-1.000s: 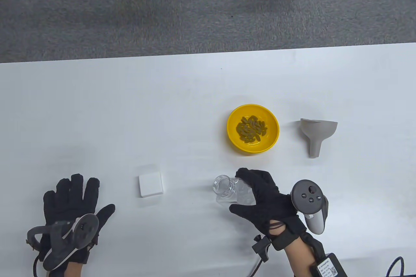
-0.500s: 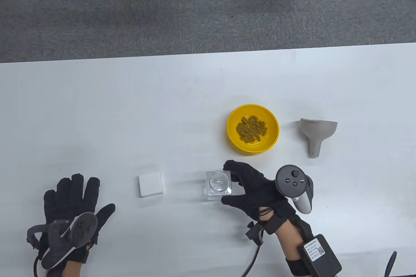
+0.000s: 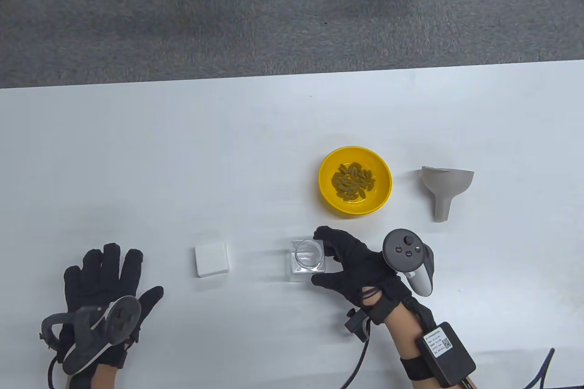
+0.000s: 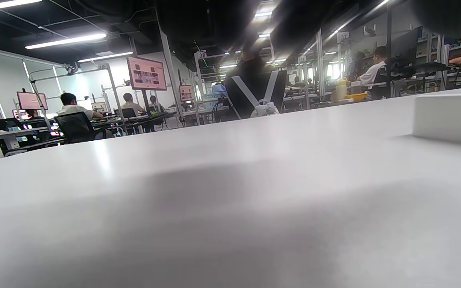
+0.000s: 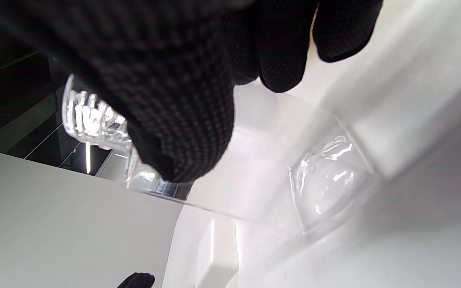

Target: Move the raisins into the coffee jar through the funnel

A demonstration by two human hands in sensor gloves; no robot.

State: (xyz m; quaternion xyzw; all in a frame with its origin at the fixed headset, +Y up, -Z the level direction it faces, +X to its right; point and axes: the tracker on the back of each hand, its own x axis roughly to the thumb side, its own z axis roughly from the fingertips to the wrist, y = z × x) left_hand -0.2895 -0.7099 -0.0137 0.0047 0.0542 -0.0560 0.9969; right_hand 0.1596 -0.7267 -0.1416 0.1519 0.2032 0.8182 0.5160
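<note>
A clear glass coffee jar [image 3: 306,262] with no lid stands upright on the white table, mouth up. My right hand [image 3: 321,256] grips it from the right, thumb on the near side and fingers on the far side. In the right wrist view my gloved fingers [image 5: 182,100] wrap the jar [image 5: 262,172]. A yellow bowl [image 3: 383,181] holds raisins [image 3: 352,180] just beyond the jar. A grey funnel [image 3: 445,186] lies on its side to the right of the bowl. My left hand [image 3: 114,270] rests flat on the table at the near left, fingers spread, holding nothing.
A white square lid [image 3: 211,259] lies between my hands, left of the jar; it also shows in the left wrist view [image 4: 450,116] and the right wrist view [image 5: 222,256]. The table's far edge [image 3: 292,75] borders grey carpet with chairs and a cart.
My right hand has tipped the jar from lying on its side to standing upright and shifted it slightly left. The left hand has barely moved.
</note>
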